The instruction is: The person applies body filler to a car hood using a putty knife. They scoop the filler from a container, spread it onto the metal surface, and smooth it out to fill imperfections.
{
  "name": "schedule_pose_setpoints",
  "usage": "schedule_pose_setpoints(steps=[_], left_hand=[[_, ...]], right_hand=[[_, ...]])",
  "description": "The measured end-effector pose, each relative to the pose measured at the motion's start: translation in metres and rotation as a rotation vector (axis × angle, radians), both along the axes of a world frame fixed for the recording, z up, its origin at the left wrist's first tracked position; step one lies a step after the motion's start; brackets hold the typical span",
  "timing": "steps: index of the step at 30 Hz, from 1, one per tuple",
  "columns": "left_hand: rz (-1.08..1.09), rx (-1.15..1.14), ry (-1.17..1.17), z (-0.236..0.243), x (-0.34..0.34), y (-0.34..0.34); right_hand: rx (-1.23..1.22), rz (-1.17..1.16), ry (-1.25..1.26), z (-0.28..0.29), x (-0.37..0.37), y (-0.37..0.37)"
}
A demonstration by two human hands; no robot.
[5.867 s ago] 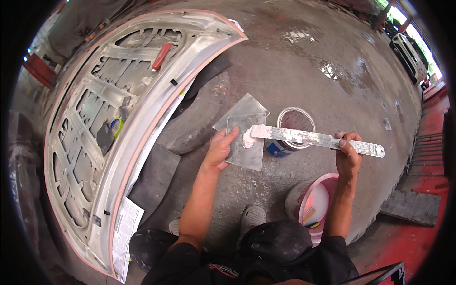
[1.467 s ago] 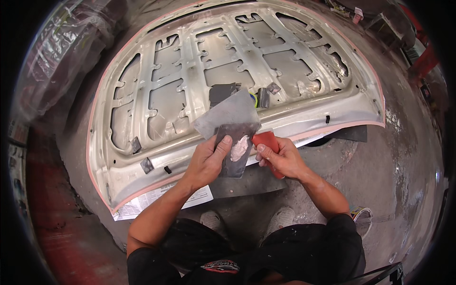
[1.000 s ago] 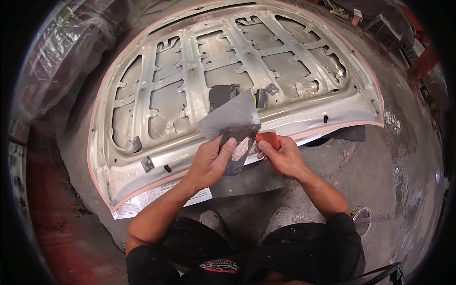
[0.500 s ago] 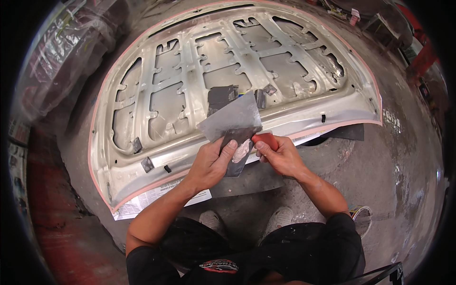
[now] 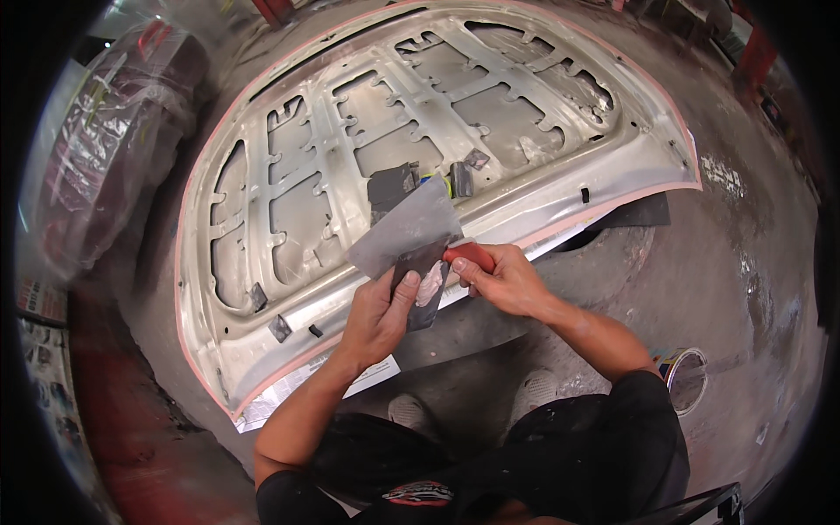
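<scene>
My left hand [image 5: 378, 317] grips a dark grey flat plate [image 5: 418, 320] between thumb and fingers. A lump of pale pink putty [image 5: 430, 284] lies on it beside my thumb. A lighter grey, flat sheet [image 5: 407, 226] sticks out past the plate's far side; how the two join is hidden. In my right hand [image 5: 507, 282] is a red spreader [image 5: 471, 255], pinched with the fingers closed around it. Its tip meets the plate just above the putty. Both hands are over the near edge of a silvery car hood [image 5: 289, 171], whose ribbed inner side faces up.
Dark sanding pads [image 5: 391, 186] and small scraps [image 5: 280, 328] lie on the hood. Newspaper [image 5: 372, 374] shows beneath its near edge. An open tin [image 5: 687, 382] stands right of my arm. A plastic-covered object [image 5: 122, 131] is at left; a red post [image 5: 754, 59] rises at far right.
My view has shifted, so the hood sits further left and more of the tin shows. The red spreader has turned flatter in my right hand. Left hand keeps its hold on the plate.
</scene>
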State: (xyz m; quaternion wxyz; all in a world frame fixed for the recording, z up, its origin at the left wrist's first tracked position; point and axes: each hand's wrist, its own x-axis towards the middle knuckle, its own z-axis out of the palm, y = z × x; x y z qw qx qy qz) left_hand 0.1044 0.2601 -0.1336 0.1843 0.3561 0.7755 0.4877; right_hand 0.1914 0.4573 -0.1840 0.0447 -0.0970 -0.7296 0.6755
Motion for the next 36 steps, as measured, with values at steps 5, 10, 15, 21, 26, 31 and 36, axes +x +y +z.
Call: schedule_pose_setpoints(steps=[5, 10, 15, 21, 26, 31, 36], left_hand=[[-0.006, -0.015, 0.012, -0.005, -0.003, -0.002], [-0.001, -0.017, 0.025, -0.004, -0.004, 0.001], [-0.04, -0.099, 0.184, 0.003, -0.004, 0.002], [-0.065, -0.204, 0.5, 0.008, 0.002, 0.011], [0.203, 0.016, -0.067, -0.01, -0.014, 0.003], [0.285, 0.452, -0.896, -0.014, -0.036, -0.009], [0.276, 0.567, -0.996, -0.017, -0.04, -0.006]], right_hand=[[0.017, 0.007, -0.009, -0.001, -0.002, 0.001], [0.09, -0.002, -0.039, -0.002, -0.003, 0.005], [0.06, -0.01, -0.027, -0.004, -0.003, 0.005], [0.138, -0.064, -0.006, -0.014, -0.005, 0.006], [-0.381, -0.187, 0.034, 0.001, -0.005, 0.003], [-0.612, -0.219, 0.166, 0.016, 0.005, 0.016], [-0.725, -0.202, 0.178, 0.012, 0.002, 0.021]])
